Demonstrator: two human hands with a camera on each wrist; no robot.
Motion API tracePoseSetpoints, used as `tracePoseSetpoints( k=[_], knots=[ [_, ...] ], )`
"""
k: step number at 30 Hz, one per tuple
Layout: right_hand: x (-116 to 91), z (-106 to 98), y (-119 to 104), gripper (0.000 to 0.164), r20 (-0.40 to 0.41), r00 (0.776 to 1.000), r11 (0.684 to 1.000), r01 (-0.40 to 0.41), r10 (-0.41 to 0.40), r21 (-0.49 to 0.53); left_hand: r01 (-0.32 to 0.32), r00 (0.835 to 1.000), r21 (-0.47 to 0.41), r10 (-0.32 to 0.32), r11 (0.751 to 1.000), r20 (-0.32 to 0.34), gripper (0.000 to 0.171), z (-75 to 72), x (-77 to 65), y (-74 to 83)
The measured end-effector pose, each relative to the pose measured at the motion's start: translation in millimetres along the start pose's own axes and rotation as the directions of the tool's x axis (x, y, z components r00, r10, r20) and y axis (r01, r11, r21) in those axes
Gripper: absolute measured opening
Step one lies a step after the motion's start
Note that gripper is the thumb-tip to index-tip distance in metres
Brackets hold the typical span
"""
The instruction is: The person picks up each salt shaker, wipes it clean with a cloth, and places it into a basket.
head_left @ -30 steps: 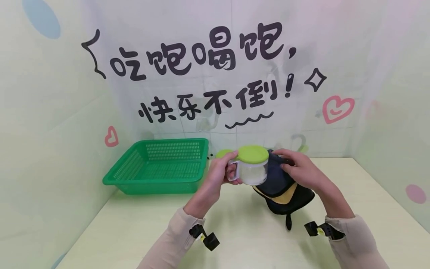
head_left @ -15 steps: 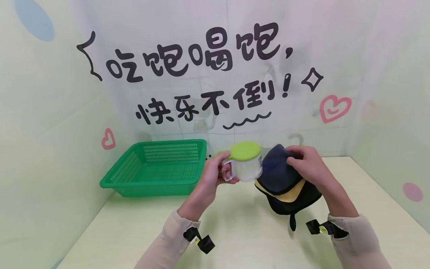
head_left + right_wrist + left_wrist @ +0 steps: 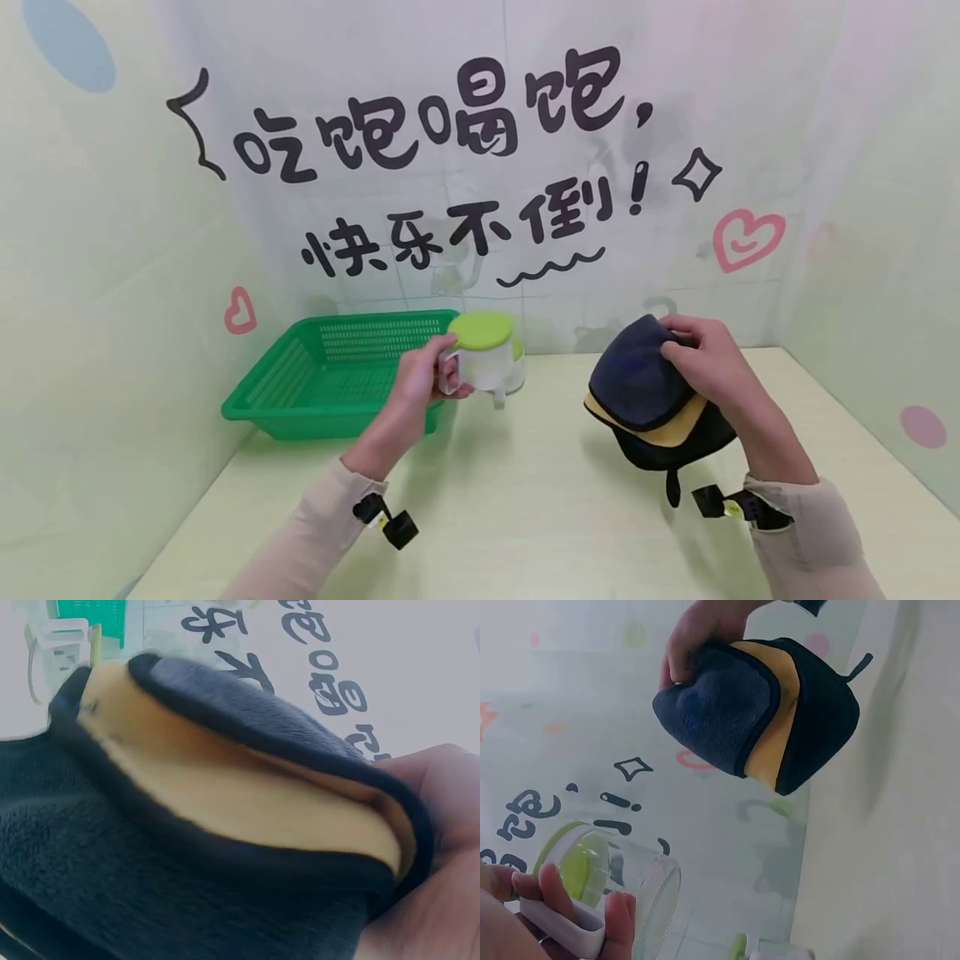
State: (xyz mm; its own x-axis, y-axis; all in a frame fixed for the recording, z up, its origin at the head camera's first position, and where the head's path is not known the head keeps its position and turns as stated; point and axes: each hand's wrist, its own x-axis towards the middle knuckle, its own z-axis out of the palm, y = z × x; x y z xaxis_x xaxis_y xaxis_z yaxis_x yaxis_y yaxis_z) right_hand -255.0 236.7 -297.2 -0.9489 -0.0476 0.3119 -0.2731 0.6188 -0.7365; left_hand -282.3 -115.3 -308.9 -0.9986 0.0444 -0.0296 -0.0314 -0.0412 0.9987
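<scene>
My left hand (image 3: 416, 379) grips the white handle of a clear jar (image 3: 483, 364) with a green lid, its fingers curled round the handle in the left wrist view. The jar is held up over the table, near the basket's right end. On the right, my right hand (image 3: 705, 354) pinches a folded cleaning cloth (image 3: 637, 387), navy and black with a yellow layer between and a small hanging loop. The cloth hangs above the table, apart from the jar. Most of the right fingertips are hidden behind the cloth (image 3: 225, 810) in the right wrist view.
A green plastic basket (image 3: 337, 417) stands at the back left, against the wall side. Behind the held jar, a second green-lidded jar (image 3: 517, 377) stands on the pale table (image 3: 540, 492), partly covered. A printed curtain (image 3: 420, 75) closes off the back.
My left hand has carried the jar left, away from the cloth and toward the basket. My right hand has shifted slightly right with the cloth. The second jar now shows at the held jar's right.
</scene>
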Motion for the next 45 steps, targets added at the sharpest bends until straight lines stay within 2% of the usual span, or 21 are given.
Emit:
tracePoseSetpoints(
  k=[5, 9, 13, 21, 24, 27, 31, 35, 38, 42, 45],
  knots=[
    [-0.1, -6.0, 3.4, 0.032, 0.092, 0.995, 0.998, 0.036, -0.032, -0.044, 0.010, 0.999, 0.060, -0.007, 0.998, -0.045, 0.042, -30.0, 8.4, 10.4],
    [-0.5, -10.1, 3.8, 0.033, 0.144, 0.988, 0.997, 0.066, -0.058, -0.045, 0.025, 0.999, 0.096, -0.021, 0.995, -0.047, 0.038, -54.6, 15.8, 16.6],
    [-0.9, -12.5, 3.6, 0.032, 0.123, 0.992, 1.000, 0.029, -0.028, -0.005, 0.067, 0.996, 0.107, -0.060, 0.992, -0.063, 0.031, -77.0, 24.7, 21.7],
    [0.0, -15.4, 6.2, 0.033, 0.106, 0.994, 0.999, 0.004, -0.008, 0.045, 0.208, 0.969, -0.034, -0.211, 0.978, -0.126, 0.024, -117.3, 49.3, 35.0],
    [0.2, -15.5, 6.3, 0.035, 0.069, 0.997, 0.998, 0.019, -0.023, 0.056, 0.238, 0.964, -0.004, -0.237, 0.971, -0.121, 0.025, -130.9, 61.6, 40.5],
    [0.1, -15.3, 6.2, 0.036, 0.014, 0.999, 0.996, 0.034, -0.035, 0.084, 0.252, 0.962, 0.088, -0.240, 0.964, -0.126, 0.028, -143.3, 72.3, 46.0],
    [0.8, -15.3, 9.4, 0.037, -0.044, 0.998, 0.988, 0.055, -0.049, 0.144, 0.256, 0.964, 0.218, -0.231, 0.942, -0.134, 0.039, -156.6, 80.4, 51.7],
    [1.4, -15.4, 11.2, 0.036, -0.059, 0.997, 0.980, 0.064, -0.054, 0.189, 0.283, 0.956, 0.262, -0.249, 0.923, -0.157, 0.046, -172.5, 94.3, 44.6],
    [2.3, -14.4, 10.3, 0.036, -0.037, 0.998, 0.979, 0.051, -0.044, 0.196, 0.327, 0.943, 0.301, -0.289, 0.896, -0.165, 0.044, -184.8, 107.1, 36.7],
    [3.7, -12.0, 10.4, 0.037, -0.001, 0.999, 0.979, 0.049, -0.050, 0.196, 0.384, 0.923, 0.356, -0.366, 0.852, -0.120, 0.033, -194.2, 115.9, 32.6],
    [4.6, -10.4, 9.4, 0.036, 0.014, 0.998, 0.979, 0.058, -0.062, 0.194, 0.429, 0.901, 0.358, -0.424, 0.830, -0.096, 0.029, -198.2, 119.4, 29.0]
  ],
)
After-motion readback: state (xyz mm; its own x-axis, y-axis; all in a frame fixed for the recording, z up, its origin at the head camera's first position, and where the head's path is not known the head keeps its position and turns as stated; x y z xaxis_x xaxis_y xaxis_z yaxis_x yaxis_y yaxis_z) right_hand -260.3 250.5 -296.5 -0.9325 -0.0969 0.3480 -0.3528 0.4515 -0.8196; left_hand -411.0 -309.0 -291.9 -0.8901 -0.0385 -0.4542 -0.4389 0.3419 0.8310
